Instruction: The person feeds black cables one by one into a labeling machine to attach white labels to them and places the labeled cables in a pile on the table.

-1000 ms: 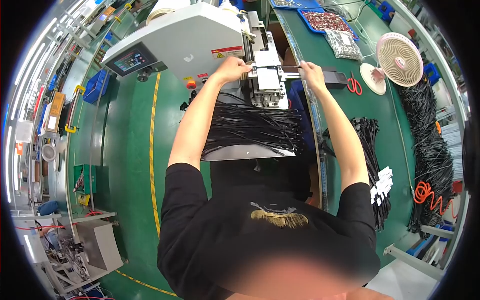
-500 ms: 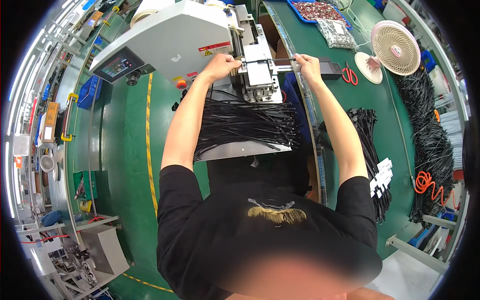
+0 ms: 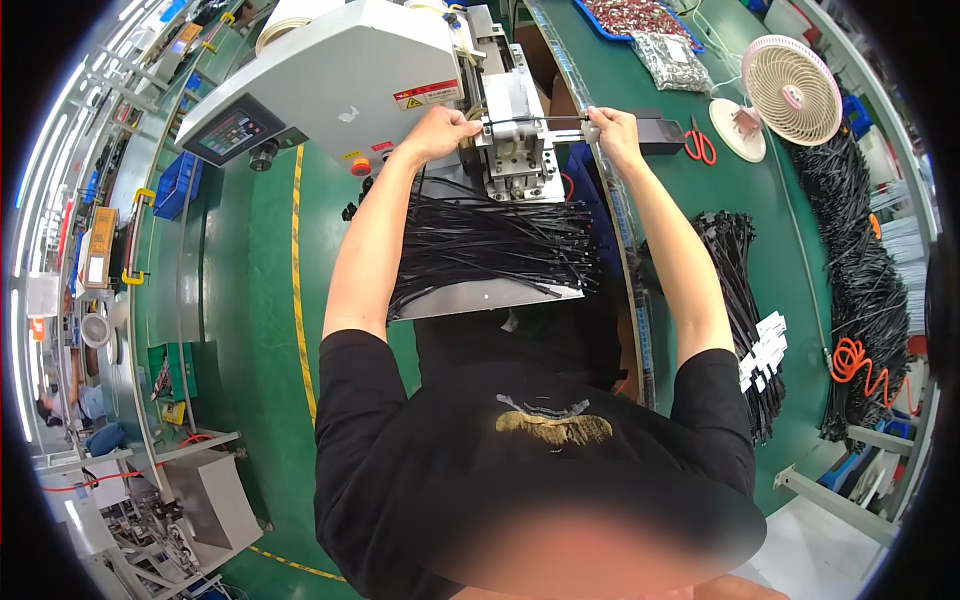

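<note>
A thin black cable [image 3: 562, 119] runs across the head of a grey-white bench machine [image 3: 340, 75], stretched between my two hands. My left hand [image 3: 443, 134] pinches one end of it, left of the metal machine head [image 3: 518, 160]. On the other side, my right hand [image 3: 614, 134] is closed around the opposite end, near a dark box [image 3: 660, 135] on the bench. Below the head, a heap of black cables [image 3: 490, 240] lies on a metal tray [image 3: 485, 301] in front of my body.
On the green bench [image 3: 735, 190] at right are red-handled scissors [image 3: 700, 145], a fan [image 3: 792, 92] and a bundle of black cables with white labels [image 3: 765, 350]. A blue tray [image 3: 640, 20] of small parts stands behind. The machine's screen [image 3: 235, 130] is at left.
The white plate on the machine head, flat before, now shows as a raised, folded shape around the cable. Both hands keep nearly the same place. A person has appeared at far left.
</note>
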A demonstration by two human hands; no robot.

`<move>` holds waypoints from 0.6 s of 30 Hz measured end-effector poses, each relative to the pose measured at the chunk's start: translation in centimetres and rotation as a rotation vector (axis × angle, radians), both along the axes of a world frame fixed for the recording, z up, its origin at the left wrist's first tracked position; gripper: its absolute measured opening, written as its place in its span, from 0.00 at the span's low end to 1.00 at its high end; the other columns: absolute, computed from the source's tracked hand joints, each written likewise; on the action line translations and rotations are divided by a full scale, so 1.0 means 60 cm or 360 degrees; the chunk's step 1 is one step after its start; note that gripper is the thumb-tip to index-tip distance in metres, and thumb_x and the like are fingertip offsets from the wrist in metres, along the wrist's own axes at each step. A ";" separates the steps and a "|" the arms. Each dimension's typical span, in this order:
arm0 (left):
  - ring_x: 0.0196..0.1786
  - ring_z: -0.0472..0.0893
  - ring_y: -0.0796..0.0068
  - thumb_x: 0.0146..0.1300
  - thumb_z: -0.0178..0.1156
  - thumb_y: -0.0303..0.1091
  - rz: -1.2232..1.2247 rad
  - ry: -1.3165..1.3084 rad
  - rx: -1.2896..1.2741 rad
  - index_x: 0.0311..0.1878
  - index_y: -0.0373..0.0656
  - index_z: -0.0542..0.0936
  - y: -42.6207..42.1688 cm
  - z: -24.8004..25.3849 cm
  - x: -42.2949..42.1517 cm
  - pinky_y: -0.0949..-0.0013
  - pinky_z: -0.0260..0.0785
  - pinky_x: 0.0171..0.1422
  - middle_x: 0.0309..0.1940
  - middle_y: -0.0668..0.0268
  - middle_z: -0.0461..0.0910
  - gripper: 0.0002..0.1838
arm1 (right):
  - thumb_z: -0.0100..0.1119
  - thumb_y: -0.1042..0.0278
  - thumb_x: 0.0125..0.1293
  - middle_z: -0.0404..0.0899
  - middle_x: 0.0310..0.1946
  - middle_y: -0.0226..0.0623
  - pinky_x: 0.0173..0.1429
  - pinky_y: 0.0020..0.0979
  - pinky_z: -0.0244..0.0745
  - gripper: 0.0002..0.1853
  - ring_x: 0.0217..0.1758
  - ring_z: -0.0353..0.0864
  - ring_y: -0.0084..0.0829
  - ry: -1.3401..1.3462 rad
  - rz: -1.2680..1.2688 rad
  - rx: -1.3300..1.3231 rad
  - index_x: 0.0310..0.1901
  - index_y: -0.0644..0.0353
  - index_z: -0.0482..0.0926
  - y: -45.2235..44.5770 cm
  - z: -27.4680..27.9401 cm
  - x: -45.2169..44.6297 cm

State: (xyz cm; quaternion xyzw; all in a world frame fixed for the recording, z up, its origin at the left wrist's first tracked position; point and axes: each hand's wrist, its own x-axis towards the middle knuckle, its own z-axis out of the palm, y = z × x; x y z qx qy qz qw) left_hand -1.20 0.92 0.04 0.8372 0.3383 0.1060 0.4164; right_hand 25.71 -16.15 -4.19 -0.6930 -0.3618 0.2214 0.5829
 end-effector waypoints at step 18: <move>0.29 0.72 0.82 0.63 0.64 0.43 -0.0029 -0.0077 0.0216 0.32 0.37 0.82 -0.028 0.048 -0.006 0.72 0.67 0.38 0.22 0.69 0.78 0.16 | 0.61 0.64 0.67 0.80 0.25 0.26 0.36 0.23 0.66 0.12 0.29 0.71 0.17 -0.0217 -0.0145 0.0160 0.35 0.67 0.85 -0.007 0.040 -0.001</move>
